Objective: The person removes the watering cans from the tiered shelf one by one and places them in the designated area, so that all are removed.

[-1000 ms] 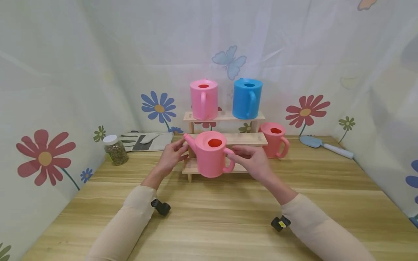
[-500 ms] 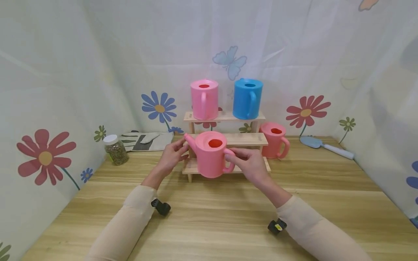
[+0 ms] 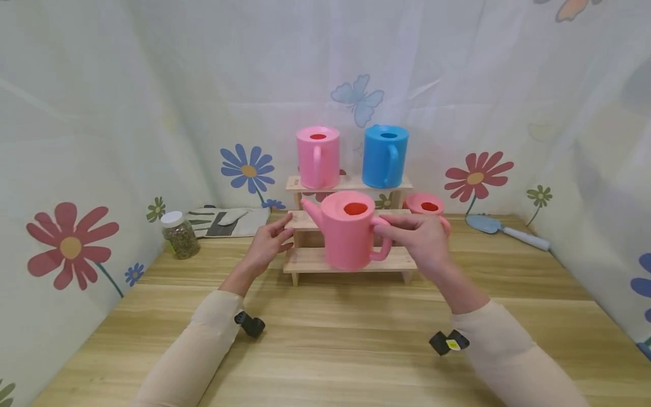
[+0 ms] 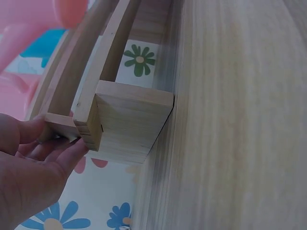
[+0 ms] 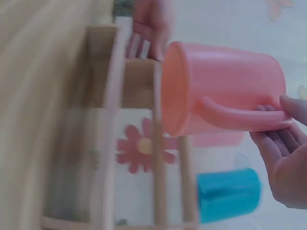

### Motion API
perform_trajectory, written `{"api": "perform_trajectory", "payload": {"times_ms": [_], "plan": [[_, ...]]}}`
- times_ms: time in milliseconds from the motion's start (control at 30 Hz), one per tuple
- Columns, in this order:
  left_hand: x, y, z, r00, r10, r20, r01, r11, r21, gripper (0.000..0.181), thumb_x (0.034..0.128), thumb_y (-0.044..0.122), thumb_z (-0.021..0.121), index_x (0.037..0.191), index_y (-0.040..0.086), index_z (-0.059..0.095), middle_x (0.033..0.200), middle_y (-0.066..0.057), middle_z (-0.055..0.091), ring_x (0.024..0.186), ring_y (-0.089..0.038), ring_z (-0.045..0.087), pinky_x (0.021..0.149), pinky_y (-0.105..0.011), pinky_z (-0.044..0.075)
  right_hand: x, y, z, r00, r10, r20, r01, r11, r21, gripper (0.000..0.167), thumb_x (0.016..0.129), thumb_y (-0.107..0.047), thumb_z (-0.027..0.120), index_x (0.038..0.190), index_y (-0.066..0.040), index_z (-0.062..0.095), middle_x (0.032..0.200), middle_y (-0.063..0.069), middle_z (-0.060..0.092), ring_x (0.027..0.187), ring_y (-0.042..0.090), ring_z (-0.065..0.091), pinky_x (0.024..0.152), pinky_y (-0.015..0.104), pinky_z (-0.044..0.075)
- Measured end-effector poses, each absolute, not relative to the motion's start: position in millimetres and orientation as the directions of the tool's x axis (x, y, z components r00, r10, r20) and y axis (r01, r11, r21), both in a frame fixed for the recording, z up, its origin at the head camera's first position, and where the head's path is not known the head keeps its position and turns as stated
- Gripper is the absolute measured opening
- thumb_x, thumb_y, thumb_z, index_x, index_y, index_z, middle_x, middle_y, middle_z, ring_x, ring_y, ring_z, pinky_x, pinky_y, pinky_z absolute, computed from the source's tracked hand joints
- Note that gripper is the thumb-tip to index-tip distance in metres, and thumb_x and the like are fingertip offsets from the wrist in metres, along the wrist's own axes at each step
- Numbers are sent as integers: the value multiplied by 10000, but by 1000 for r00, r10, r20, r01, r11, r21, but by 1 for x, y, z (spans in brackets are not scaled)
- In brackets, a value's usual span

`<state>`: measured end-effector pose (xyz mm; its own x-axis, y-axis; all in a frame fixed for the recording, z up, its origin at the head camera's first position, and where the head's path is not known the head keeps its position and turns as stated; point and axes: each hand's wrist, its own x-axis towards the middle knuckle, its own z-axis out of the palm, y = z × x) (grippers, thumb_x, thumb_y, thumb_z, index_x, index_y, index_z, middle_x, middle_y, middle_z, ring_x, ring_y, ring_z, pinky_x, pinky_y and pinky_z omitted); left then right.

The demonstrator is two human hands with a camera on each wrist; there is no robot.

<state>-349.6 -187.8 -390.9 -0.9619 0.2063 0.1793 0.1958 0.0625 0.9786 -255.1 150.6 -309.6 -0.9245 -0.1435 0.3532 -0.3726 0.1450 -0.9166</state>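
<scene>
Held watering can point(image 3: 348, 243) upright | spout point(image 3: 313, 213) up-left | right hand point(image 3: 424, 240) pinching handle point(image 3: 386, 249) | left hand point(image 3: 267, 246) pinching shelf point(image 3: 301, 222)

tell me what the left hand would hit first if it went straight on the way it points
The wooden stand, at its left end: the left hand seems to grip it there, so it would likely push straight against it.

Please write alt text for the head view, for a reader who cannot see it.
A person's right hand holds a pink watering can by its handle before a tiered wooden stand, whose left end the left hand grips. Another pink can and a blue can stand on top.
</scene>
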Motion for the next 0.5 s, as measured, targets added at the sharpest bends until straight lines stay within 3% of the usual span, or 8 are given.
{"api": "perform_trajectory", "payload": {"times_ms": [167, 300, 500], "plan": [[-349, -189, -393, -960, 207, 188, 205, 63, 977, 513, 1065, 91, 480, 1556, 65, 333, 1612, -150, 265, 1389, -381, 384, 1068, -516, 436, -243, 180, -281, -914, -59, 401, -405, 117, -907, 386, 881, -252, 799, 1194, -35, 740, 1044, 61, 736, 960, 267, 658, 760, 274, 610], [-348, -190, -395, -958, 210, 194, 212, 65, 975, 520, 1062, 97, 491, 1555, 59, 331, 1620, -138, 255, 1388, -384, 383, 1062, -518, 443, -233, 206, -261, -913, 39, 406, -400, 102, -911, 330, 866, -226, 813, 1148, -60, 769, 937, 5, 769, 896, 176, 700, 760, 211, 583], [-348, -187, -393, -953, 219, 209, 228, 65, 971, 525, 1062, 106, 496, 1554, 49, 324, 1628, -132, 235, 1399, -391, 366, 1058, -507, 447, -225, 250, -244, -875, 141, 464, -480, -123, -868, 296, 830, -49, 817, 1091, 72, 746, 850, 103, 763, 807, 203, 746, 786, 251, 597]]}}
